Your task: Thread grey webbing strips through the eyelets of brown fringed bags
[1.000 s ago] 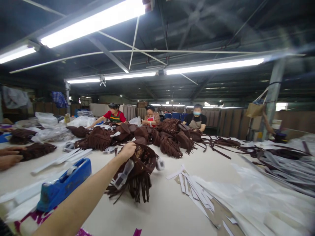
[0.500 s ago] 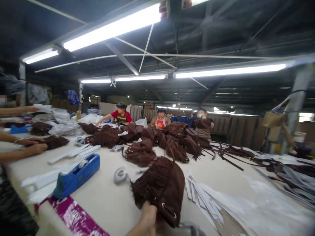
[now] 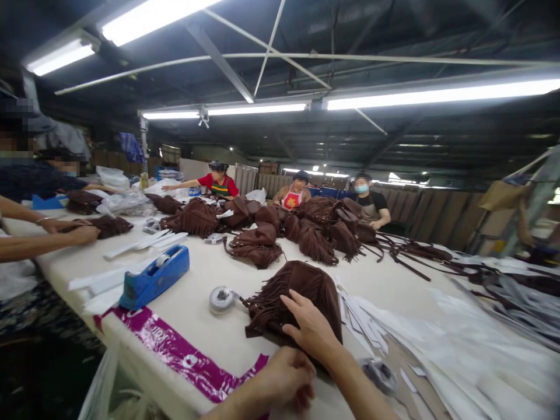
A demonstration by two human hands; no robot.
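Observation:
A brown fringed bag (image 3: 297, 297) lies on the white table (image 3: 205, 326) right in front of me. My right hand (image 3: 308, 328) rests flat on top of it, fingers spread, holding nothing. My left hand (image 3: 284, 378) sits just below the bag's near edge with its fingers curled under; what they grip is hidden. A roll of tape (image 3: 221, 298) lies just left of the bag, and another roll (image 3: 380, 374) lies to the right of my right forearm.
A blue tape dispenser (image 3: 154, 279) and a magenta-printed plastic sheet (image 3: 175, 349) lie at the left. White paper strips (image 3: 363, 324) and clear plastic bags (image 3: 481, 350) cover the right. A pile of brown fringed bags (image 3: 284, 227) and straps (image 3: 415, 255) lies beyond. Co-workers sit at the left (image 3: 65, 236) and far side (image 3: 219, 182).
My left hand reached out, gripped a fringed bag and dragged it to the near edge. The bag now lies flat, and my right hand has come down on it.

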